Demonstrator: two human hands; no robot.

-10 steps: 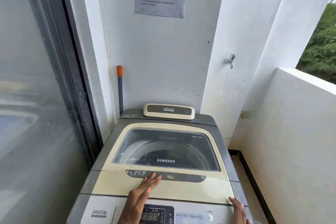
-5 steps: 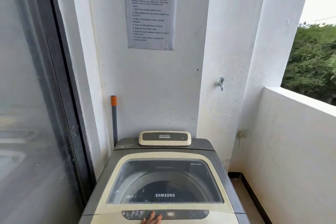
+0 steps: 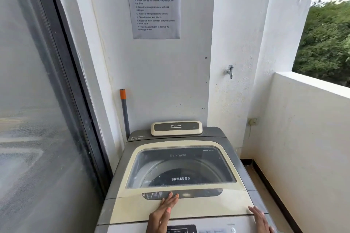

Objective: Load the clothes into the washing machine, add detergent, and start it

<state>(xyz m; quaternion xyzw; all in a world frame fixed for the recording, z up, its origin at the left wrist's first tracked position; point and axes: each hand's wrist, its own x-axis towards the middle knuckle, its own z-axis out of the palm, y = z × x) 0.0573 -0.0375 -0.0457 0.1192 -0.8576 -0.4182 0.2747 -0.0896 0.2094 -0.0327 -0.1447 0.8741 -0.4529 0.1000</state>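
A grey and cream top-loading washing machine (image 3: 121, 191) stands in front of me with its glass lid (image 3: 181, 168) closed; the drum shows dimly through it. My left hand (image 3: 162, 213) lies flat on the lid's front, fingertips touching the dark handle strip (image 3: 200, 193). Over at the lid's front right corner, my right hand (image 3: 260, 219) rests flat with fingers apart. The control panel (image 3: 181, 230) is partly visible at the bottom edge. No clothes or detergent are in view.
A printed instruction sheet (image 3: 154, 4) hangs on the wall behind the machine. A grey pole with an orange tip (image 3: 124, 111) leans at the back left. A tap (image 3: 230, 71) sticks out of the right pillar. Glass door on the left, low balcony wall (image 3: 303, 138) on the right.
The view tilted up, then came partly back down, so both hands show again on the lid. They rest in about the same places as one second ago.
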